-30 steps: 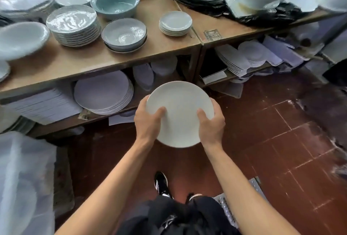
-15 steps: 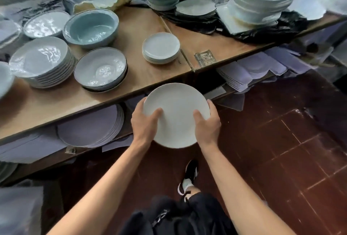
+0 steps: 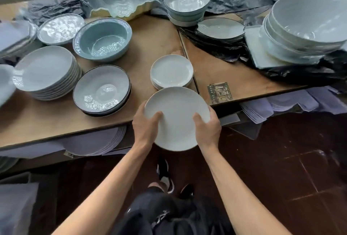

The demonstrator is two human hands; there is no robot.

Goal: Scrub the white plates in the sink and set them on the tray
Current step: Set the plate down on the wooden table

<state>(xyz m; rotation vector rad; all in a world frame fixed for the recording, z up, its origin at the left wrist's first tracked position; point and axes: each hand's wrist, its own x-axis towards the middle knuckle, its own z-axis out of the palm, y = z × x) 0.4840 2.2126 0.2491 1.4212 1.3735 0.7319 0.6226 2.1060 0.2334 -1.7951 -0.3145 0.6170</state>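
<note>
A white plate [image 3: 176, 118] is held in the air at the near edge of the wooden table [image 3: 154, 46], just in front of a small stack of plates [image 3: 171, 71]. The left hand [image 3: 145, 127] grips its left rim and the right hand [image 3: 207, 128] its right rim; each thumb lies on the upper face, the other fingers curled out of sight beneath

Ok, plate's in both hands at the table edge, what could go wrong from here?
1. The white plate hangs over the table edge, gripped at its rim by the left hand and right hand; a slip could drop it onto the tile floor.
2. Moving forward, it may knock the small plate stack or the dark-rimmed bowl.
</note>
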